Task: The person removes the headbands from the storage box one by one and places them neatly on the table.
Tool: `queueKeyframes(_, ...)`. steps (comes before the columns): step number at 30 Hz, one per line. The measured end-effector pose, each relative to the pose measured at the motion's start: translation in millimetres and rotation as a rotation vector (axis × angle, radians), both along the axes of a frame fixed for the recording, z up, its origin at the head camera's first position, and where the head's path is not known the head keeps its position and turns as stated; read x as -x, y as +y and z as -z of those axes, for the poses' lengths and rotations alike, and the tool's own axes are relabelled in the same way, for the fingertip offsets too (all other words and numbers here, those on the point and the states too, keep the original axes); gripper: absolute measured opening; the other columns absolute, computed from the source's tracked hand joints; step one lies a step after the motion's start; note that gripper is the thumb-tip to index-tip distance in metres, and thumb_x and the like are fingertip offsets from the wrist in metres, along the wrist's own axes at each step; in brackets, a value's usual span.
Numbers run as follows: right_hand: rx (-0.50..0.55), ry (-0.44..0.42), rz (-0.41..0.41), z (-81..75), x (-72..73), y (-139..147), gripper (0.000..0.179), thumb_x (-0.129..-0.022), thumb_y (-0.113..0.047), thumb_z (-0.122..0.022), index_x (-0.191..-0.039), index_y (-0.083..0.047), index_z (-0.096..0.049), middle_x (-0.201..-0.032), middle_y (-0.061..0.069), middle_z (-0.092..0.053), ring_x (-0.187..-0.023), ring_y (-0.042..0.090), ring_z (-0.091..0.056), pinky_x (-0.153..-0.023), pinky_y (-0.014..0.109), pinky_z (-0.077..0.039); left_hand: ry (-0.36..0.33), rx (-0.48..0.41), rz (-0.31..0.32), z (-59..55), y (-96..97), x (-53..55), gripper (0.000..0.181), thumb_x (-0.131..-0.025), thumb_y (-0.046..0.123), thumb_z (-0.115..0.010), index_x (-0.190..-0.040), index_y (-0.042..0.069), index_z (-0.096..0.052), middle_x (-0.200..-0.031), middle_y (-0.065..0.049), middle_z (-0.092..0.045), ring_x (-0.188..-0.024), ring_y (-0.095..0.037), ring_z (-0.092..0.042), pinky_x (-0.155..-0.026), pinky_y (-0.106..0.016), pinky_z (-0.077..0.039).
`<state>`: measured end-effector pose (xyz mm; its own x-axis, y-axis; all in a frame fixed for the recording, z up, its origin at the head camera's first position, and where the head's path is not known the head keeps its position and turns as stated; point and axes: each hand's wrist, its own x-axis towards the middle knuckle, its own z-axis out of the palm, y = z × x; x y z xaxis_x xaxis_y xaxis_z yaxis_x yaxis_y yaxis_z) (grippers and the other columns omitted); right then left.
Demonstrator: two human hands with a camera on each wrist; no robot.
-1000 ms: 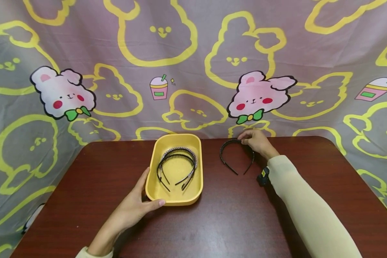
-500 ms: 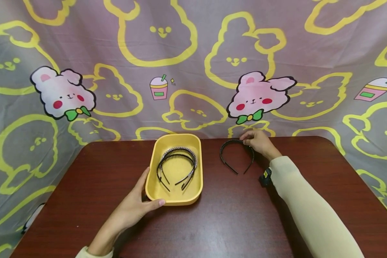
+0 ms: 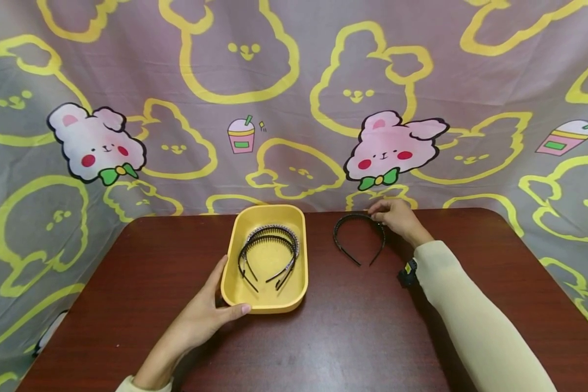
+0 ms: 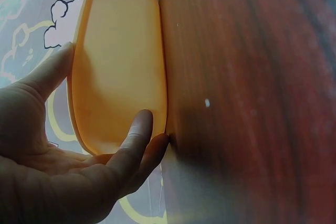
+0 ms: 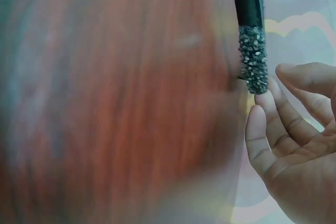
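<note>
My left hand [image 3: 198, 316] grips the near left corner of a yellow plastic bin [image 3: 230, 288]. In the left wrist view its thumb [image 4: 55, 66] lies at the rim and the fingers spread over the outer wall. Inside the bin lie black toothed headbands [image 3: 292, 258], one with a sparkly band. To the right, a black headband [image 3: 339, 239] lies on the table, ends toward me. My right hand [image 3: 397, 218] is at its upper right curve. In the right wrist view the fingertips come right up to its glittery surface [image 5: 253, 61], with a gap at the thumb.
The dark red-brown wooden table [image 3: 323, 343] ends at a patterned fabric backdrop [image 3: 294, 120] close behind the bin and the headband. A black wrist camera [image 3: 408, 273] sits under my right cuff.
My right hand has shifted slightly right along the headband, while that headband stays nearly in place. The left hand and the bin hold still.
</note>
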<state>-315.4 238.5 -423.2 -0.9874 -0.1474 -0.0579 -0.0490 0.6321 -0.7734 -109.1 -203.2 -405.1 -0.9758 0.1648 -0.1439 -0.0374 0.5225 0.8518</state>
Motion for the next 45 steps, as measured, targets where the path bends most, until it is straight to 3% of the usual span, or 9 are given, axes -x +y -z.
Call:
queueKeyframes(8, 0.009, 0.054, -0.003, -16.0, -9.7, -2.3, 0.021, -0.103, -0.008, -0.064, -0.117, 0.005, -0.073, -0.119, 0.023, -0.071, -0.099, 0.028, -0.068, -0.083, 0.035, -0.057, -0.002, -0.014, 0.0, 0.2, -0.1, -1.4, 0.12, -0.087, 0.03, -0.088, -0.17, 0.02, -0.002, -0.173, -0.02, -0.022, -0.151, -0.035, -0.034, -0.121, -0.058, -0.029)
queueKeyframes(16, 0.011, 0.113, -0.041, -30.6, -16.4, -11.5, 0.024, -0.102, -0.009, -0.067, -0.119, 0.007, -0.072, -0.129, 0.024, -0.069, -0.112, 0.03, -0.065, -0.077, 0.015, -0.051, -0.001, 0.002, -0.005, 1.3, -1.2, -2.5, 0.12, -0.087, 0.031, -0.088, -0.17, 0.019, -0.003, -0.172, -0.021, -0.025, -0.146, -0.033, -0.042, -0.119, -0.057, -0.034)
queueKeyframes(23, 0.031, 0.11, -0.063, -37.3, -19.7, -17.6, 0.025, -0.102, -0.008, -0.067, -0.121, 0.007, -0.071, -0.125, 0.024, -0.07, -0.099, 0.015, -0.066, -0.083, 0.024, -0.058, 0.0, 0.022, -0.005, 1.5, -1.9, -1.8, 0.12, -0.087, 0.033, -0.088, -0.17, 0.022, -0.003, -0.171, -0.022, -0.027, -0.147, -0.035, -0.042, -0.119, -0.058, -0.033)
queueKeyframes(27, 0.021, 0.133, -0.073, -40.7, -22.5, -20.4, 0.025, -0.101, -0.008, -0.066, -0.122, 0.006, -0.072, -0.125, 0.024, -0.071, -0.103, 0.021, -0.067, -0.078, 0.017, -0.054, 0.011, -0.002, 0.004, 2.2, -1.1, -1.2, 0.118, -0.087, 0.032, -0.087, -0.17, 0.024, -0.003, -0.171, -0.019, -0.028, -0.147, -0.033, -0.041, -0.117, -0.056, -0.036)
queueKeyframes(32, 0.016, 0.155, -0.092, -43.0, -27.5, -28.1, 0.025, -0.101, -0.011, -0.068, -0.121, 0.003, -0.073, -0.123, 0.021, -0.073, -0.106, 0.029, -0.068, -0.08, 0.022, -0.053, 0.003, -0.011, 0.001, 2.2, -0.5, -1.4, 0.119, -0.087, 0.031, -0.087, -0.17, 0.022, -0.003, -0.17, -0.02, -0.031, -0.148, -0.033, -0.042, -0.119, -0.057, -0.032)
queueKeyframes(38, 0.046, 0.156, -0.125, -49.3, -31.1, -42.0, 0.025, -0.101, -0.013, -0.069, -0.121, 0.001, -0.073, -0.121, 0.02, -0.074, -0.105, 0.026, -0.068, -0.083, 0.023, -0.052, 0.001, -0.024, 0.002, 2.0, -0.3, -0.9, 0.119, -0.087, 0.03, -0.087, -0.17, 0.019, -0.003, -0.171, -0.021, -0.028, -0.146, -0.033, -0.042, -0.12, -0.056, -0.032)
queueKeyframes(45, 0.085, 0.163, -0.162, -60.2, -36.6, -60.7, 0.021, -0.101, -0.012, -0.069, -0.118, -0.001, -0.074, -0.115, 0.019, -0.075, -0.102, 0.034, -0.07, -0.083, 0.025, -0.054, 0.006, 0.005, 0.005, 1.6, -1.2, -0.8, 0.119, -0.087, 0.033, -0.087, -0.17, 0.023, -0.003, -0.171, -0.02, -0.027, -0.149, -0.035, -0.04, -0.119, -0.058, -0.033)
